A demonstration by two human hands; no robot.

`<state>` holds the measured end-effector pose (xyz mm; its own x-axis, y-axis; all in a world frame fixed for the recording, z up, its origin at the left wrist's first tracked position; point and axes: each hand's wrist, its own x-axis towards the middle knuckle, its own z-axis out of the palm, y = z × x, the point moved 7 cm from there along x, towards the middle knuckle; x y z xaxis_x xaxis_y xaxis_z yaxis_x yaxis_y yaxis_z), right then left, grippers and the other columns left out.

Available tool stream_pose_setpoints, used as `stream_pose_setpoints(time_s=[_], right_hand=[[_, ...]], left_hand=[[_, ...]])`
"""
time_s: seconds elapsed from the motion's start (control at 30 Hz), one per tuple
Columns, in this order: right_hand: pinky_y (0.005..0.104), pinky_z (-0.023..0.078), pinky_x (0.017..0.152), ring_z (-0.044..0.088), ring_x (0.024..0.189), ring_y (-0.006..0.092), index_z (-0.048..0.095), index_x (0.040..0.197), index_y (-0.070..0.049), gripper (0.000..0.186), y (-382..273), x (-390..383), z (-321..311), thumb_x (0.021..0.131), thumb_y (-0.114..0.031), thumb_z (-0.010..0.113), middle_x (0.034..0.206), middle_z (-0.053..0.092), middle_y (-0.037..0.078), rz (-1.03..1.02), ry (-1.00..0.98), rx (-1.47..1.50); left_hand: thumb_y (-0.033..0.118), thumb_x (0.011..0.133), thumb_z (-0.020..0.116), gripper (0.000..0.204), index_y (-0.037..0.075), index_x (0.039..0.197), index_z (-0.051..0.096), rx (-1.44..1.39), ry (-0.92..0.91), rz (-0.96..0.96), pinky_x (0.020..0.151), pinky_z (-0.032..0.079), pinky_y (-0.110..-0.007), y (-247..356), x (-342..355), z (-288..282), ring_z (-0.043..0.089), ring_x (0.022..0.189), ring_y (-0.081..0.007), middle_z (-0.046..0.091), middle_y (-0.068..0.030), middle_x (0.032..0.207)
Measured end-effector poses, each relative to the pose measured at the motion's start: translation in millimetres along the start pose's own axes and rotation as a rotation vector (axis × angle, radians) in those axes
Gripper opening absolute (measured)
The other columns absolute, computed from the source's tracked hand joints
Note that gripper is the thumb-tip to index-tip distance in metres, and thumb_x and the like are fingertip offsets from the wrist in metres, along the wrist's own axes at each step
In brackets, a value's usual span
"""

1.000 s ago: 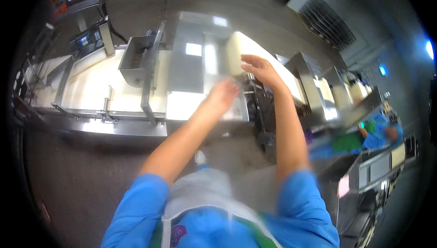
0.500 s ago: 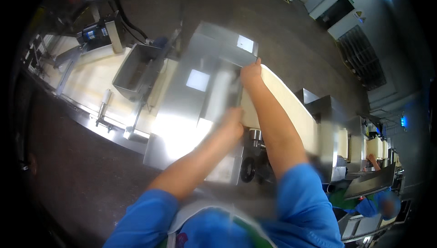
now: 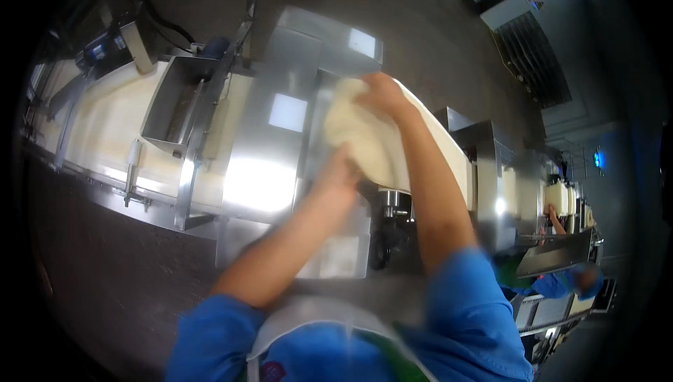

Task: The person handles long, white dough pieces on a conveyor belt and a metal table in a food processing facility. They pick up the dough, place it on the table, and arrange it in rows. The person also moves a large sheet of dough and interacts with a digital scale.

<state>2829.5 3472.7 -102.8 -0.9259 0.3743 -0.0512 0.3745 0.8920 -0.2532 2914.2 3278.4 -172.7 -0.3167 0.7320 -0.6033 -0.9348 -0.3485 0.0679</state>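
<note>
A pale cream dough sheet lies on the belt to the right of a steel machine cover, its left end lifted and folded in my hands. At the far edge, my right hand is closed on the dough, fingers slightly blurred. My left hand grips the nearer edge, lower and to the left; motion smears its fingertips. The raised end hangs over the opening in the shiny steel cover.
On the left a conveyor belt carries a grey metal hopper. A dark handwheel sits below the dough. More steel machines continue to the right, where another person's hand reaches to the line.
The dough's end has come up and leftward out of the opening, now bunched between my hands. My left hand has moved left and up, and my right hand has shifted slightly left.
</note>
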Motion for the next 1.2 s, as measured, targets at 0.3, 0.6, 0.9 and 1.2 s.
stream_pose_setpoints(time_s=[0.3,0.6,0.9,1.2], right_hand=[[0.041,0.048,0.084,0.063,0.094,0.0307,0.07,0.09,-0.011,0.038,2.6,18.6,47.5,0.057,-0.025,0.081,0.097,0.067,0.014,-0.066,0.139,-0.203],[0.0421,0.048,0.076,0.065,0.089,0.0306,0.056,0.108,-0.005,0.051,-21.6,22.2,48.8,0.064,-0.02,0.076,0.091,0.067,0.014,-0.022,0.101,-0.292],[0.0432,0.049,0.076,0.066,0.088,0.0294,0.056,0.11,-0.003,0.049,-49.2,5.0,56.8,0.067,-0.017,0.075,0.09,0.068,0.014,-0.124,0.195,-0.299],[0.042,0.046,0.079,0.064,0.087,0.0291,0.056,0.095,-0.005,0.031,-63.7,17.9,65.6,0.073,-0.021,0.072,0.087,0.067,0.013,-0.078,0.115,-0.299]], left_hand=[[0.013,0.094,0.051,0.034,0.0,0.124,0.043,0.089,-0.086,0.006,0.101,0.043,-0.046,0.4,28.7,-24.5,0.053,0.115,-0.0286,0.054,-0.0178,0.122],[0.016,0.095,0.051,0.032,-0.004,0.12,0.047,0.173,-0.02,0.104,0.101,0.042,-0.039,19.8,12.9,-18.2,0.052,0.114,-0.0256,0.056,-0.0151,0.119],[0.012,0.092,0.056,0.05,0.003,0.134,0.03,0.198,0.06,0.268,0.099,0.041,-0.04,17.1,-24.3,-17.3,0.053,0.112,-0.0236,0.054,-0.0123,0.121],[0.004,0.09,0.056,0.074,-0.002,0.144,0.006,0.196,0.068,0.247,0.107,0.032,-0.036,20.4,-29.3,-17.3,0.046,0.119,-0.0229,0.043,-0.0167,0.129]])
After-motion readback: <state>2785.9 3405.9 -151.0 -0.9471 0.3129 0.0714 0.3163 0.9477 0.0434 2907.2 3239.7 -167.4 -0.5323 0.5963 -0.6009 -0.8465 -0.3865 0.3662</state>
